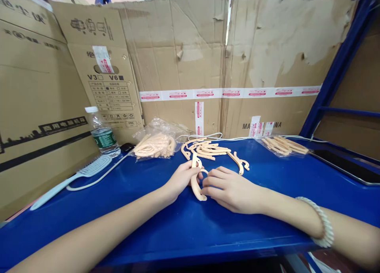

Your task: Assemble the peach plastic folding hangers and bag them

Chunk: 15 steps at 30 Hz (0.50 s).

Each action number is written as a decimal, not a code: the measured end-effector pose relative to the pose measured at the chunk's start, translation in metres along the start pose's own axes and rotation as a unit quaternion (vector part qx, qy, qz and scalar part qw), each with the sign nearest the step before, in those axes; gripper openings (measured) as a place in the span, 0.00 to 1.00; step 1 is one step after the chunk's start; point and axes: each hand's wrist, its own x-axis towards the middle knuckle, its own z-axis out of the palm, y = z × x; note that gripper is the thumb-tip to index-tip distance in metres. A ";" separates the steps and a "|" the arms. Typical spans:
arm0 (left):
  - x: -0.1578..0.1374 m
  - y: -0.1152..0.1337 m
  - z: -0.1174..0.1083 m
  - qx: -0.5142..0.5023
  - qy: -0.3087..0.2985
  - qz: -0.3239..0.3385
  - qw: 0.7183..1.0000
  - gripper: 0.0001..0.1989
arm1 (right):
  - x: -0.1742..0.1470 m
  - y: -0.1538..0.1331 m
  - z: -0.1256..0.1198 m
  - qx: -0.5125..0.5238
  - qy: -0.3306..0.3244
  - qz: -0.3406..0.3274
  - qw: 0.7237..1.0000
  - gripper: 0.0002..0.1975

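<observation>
My left hand is closed around a curved beige plastic piece that looks like a folding clothes hanger, pinching its upper part between thumb and fingers. The hanger stands tilted just above the blue tabletop, its curved end pointing down toward me. From the right, my right hand has its fingers bent against the hanger's lower part and a thin curved part beside it; the fingertips are partly hidden. Just beyond my hands lies a loose pile of beige hanger parts, with one hooked hanger at its right edge.
On the left are a clear bag of beige parts, a water bottle, a pale blue hairbrush and a white cable. A flat bag of parts and a phone lie right. Cardboard walls the back.
</observation>
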 end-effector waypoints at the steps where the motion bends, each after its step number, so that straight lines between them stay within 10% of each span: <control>1: 0.000 -0.001 0.000 0.007 -0.013 0.005 1.000 0.11 | 0.000 -0.002 0.003 -0.011 0.004 -0.003 1.000 0.13; 10: -0.001 0.005 -0.006 0.141 -0.028 0.159 0.977 0.12 | -0.010 -0.002 -0.005 0.097 0.037 0.032 0.994 0.12; 15: -0.004 0.012 -0.011 0.225 0.005 0.228 0.947 0.12 | -0.012 0.004 -0.004 0.319 0.141 0.182 0.919 0.14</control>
